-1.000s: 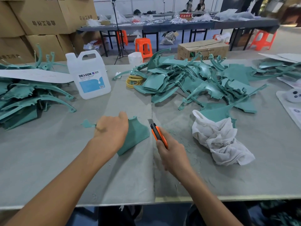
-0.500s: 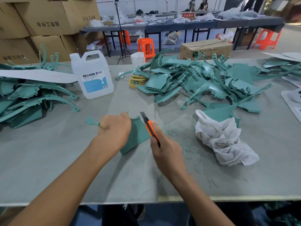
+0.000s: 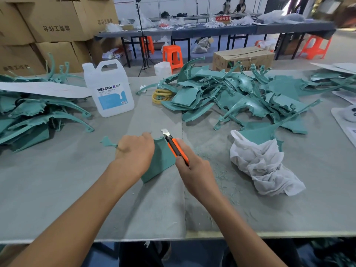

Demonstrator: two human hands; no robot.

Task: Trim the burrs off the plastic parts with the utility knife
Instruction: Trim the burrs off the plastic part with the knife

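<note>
Head view: the left hand (image 3: pixel 134 153) grips the teal plastic part (image 3: pixel 162 161) against the table (image 3: pixel 77 189), the right hand (image 3: pixel 192 170) just beside it grasps the utility knife (image 3: pixel 176 146); shave lightly along the edge, blade away from that holding hand.

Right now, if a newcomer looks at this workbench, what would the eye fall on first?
First, the orange utility knife, blade out, gripped by the right hand at the centre of the grey table, against a flat teal plastic part that the left hand holds down. Behind, to the right, sprawls a big pile of teal plastic parts; a crumpled white cloth lies right of the knife.
</note>
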